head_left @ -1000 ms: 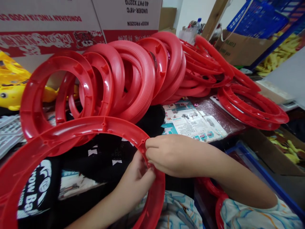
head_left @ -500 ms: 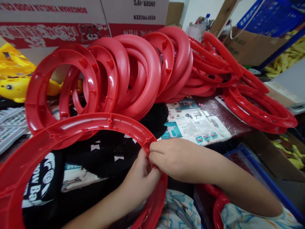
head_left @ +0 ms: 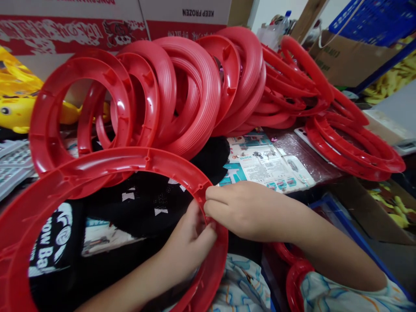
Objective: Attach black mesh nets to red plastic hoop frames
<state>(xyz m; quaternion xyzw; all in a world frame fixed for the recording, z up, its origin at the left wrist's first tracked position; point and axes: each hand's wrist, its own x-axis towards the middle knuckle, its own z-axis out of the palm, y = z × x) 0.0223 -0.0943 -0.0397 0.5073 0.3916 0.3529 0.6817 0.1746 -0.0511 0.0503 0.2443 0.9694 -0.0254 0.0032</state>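
Note:
A large red plastic ring (head_left: pixel 130 161), its hollow ribbed side facing me, stands tilted at the front left and runs out of view at the left edge. My left hand (head_left: pixel 191 238) reaches through its opening and is closed round the right part of the rim, thumb in the channel. Against that same stretch of rim, my right hand (head_left: pixel 235 208) has its fingers curled and pressed together. Its fingertips are hidden, so whatever they pinch cannot be made out. Black cloth (head_left: pixel 143 216) with white print lies behind and below the ring.
Several more red rings (head_left: pixel 195 95) lean in a row at the back, and others lie stacked (head_left: pixel 357 151) at the right. A printed card sheet (head_left: pixel 269 167) lies between. Cartons (head_left: pixel 191 26) stand behind. Yellow toys (head_left: pixel 19 112) are at the left, and a blue crate (head_left: pixel 367 21) sits upper right.
The camera view has shifted slightly, and most of the scene sits a little higher. Both hands stay at the same stretch of rim, with only slight finger movement.

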